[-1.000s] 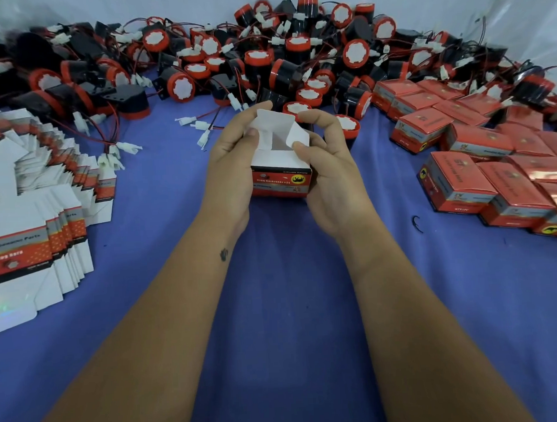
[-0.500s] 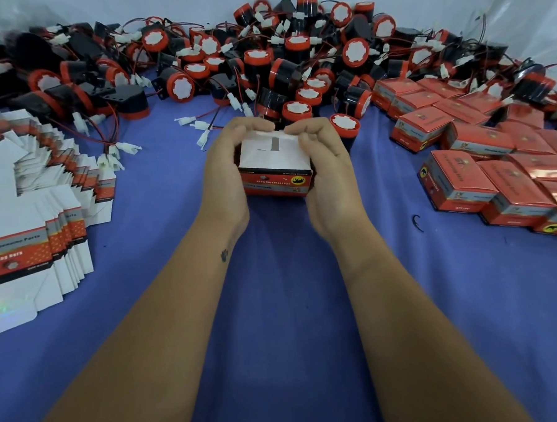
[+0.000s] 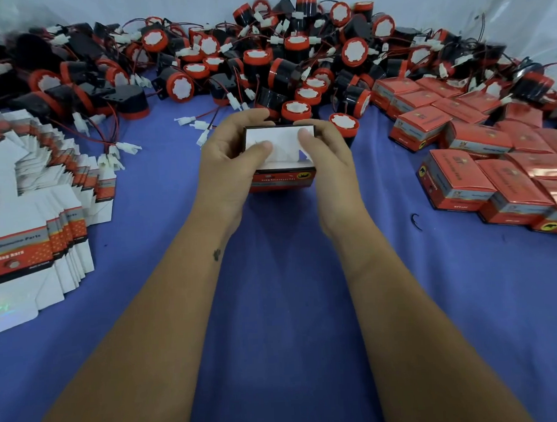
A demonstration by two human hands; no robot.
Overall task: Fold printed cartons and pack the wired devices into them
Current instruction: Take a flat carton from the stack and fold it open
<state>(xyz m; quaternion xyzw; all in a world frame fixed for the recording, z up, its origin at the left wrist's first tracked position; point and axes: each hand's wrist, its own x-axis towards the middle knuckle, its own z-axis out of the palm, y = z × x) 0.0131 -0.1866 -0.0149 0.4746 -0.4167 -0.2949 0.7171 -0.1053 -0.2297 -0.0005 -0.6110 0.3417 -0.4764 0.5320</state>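
- So, both hands are on one small printed carton (image 3: 281, 165) near the middle of the blue cloth (image 3: 275, 307), a bit toward the far edge.
- The left hand (image 3: 228, 166) grips the carton's left side, fingers curled over the far top edge and the thumb lying across the white flaps on top.
- The right hand (image 3: 328, 163) mirrors that on the right side: fingers wrapped round the far corner, thumb pressing down on the white flaps.
- The carton's top is white with a dark rim at the back; its near face is red with a grey band, some print I can't read and a little yellow round logo at the right end.
- Whether the flaps are fully tucked in, can't tell, the thumbs cover the seam.
- Along the far edge there's a big pile of wired devices (image 3: 282, 65): black drums with red caps and white centres, red and black leads, white plug connectors all over.
- One device (image 3: 343, 123) sits just beside the right hand's fingers.
- Toward the left edge, a fanned stack of flat cartons (image 3: 38, 207), white with red and grey bands, overlapping like cards.
- Toward the right edge, a crowd of closed red boxes (image 3: 480, 155), packed close together and touching.
- A small dark curl of something (image 3: 415, 220) lies on the cloth near those boxes, too tiny to identify.
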